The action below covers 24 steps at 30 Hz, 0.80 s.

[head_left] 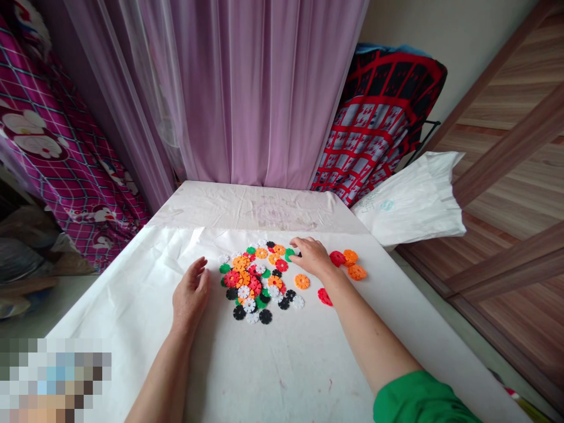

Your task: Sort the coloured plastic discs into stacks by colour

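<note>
A heap of plastic snowflake discs (255, 285) in red, orange, green, black and white lies in the middle of the white-covered table (282, 364). Just left of the heap is my left hand (191, 291), empty, its fingers loosely bent and the thumb a little apart. My right hand (312, 257) reaches over the heap's right far edge with thumb and forefinger apart. Under those fingers show a green disc (289, 254) and part of a black one. Right of the heap, a single orange disc (302, 281) lies flat near my right wrist.
Beyond my right forearm are red discs (337, 258) and orange discs (357, 272). A white bag (414, 200) hangs over the table's right edge. Purple curtains (264, 94) fall behind the table, and a red and black patterned cloth (374, 123) stands at the back right.
</note>
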{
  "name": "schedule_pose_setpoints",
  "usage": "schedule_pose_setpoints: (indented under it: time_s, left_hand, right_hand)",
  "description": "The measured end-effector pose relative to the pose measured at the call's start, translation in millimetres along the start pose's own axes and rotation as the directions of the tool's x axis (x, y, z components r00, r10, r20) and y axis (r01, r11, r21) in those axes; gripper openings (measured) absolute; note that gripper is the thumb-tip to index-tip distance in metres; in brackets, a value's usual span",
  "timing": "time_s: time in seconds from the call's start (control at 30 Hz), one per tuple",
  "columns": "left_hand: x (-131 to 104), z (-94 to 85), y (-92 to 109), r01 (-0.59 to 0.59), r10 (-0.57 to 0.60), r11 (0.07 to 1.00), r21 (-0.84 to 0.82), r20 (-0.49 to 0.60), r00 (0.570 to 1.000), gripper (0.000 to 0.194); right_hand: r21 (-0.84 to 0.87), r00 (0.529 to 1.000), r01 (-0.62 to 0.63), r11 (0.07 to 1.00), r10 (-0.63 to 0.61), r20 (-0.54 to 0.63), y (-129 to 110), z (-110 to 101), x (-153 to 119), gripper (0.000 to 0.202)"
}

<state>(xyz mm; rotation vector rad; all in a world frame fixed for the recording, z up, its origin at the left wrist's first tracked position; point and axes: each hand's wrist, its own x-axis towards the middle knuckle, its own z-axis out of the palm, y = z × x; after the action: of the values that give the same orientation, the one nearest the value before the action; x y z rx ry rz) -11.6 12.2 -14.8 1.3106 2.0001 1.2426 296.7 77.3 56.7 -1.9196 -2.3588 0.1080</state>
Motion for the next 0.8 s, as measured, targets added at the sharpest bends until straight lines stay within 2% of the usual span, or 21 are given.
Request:
schedule_pose_setpoints:
  time_s: [0.13, 0.3, 0.63, 0.8]
  left_hand:
    - [-1, -0.7, 3, 0.012, -0.012, 1.0, -0.001, 0.006, 1.0, 0.037]
    - [-3, -1.5, 5, 0.019, -0.019, 1.0, -0.001, -0.002, 1.0, 0.037]
    - [-2, -1.5, 6, 0.023, -0.023, 1.0, 0.004, 0.002, 1.0, 0.037]
    - [-2, -1.2, 5, 0.018, -0.018, 1.0, -0.021, -0.007, 1.0, 0.036]
  right_hand:
    - [-0.055, 0.983, 0.164, 0.985, -0.158, 0.099, 9, -8, 6, 0.045]
    - [-0.174, 0.948, 0.262, 0.949, -0.22, 0.232, 6, -20, 21, 0.045]
    - [-0.245, 0.94, 0.251, 0.937, -0.175, 0.293, -6, -23, 27, 0.034]
    - [-0.249, 0.943, 0.221, 0.943, -0.142, 0.302, -9, -27, 25, 0.036]
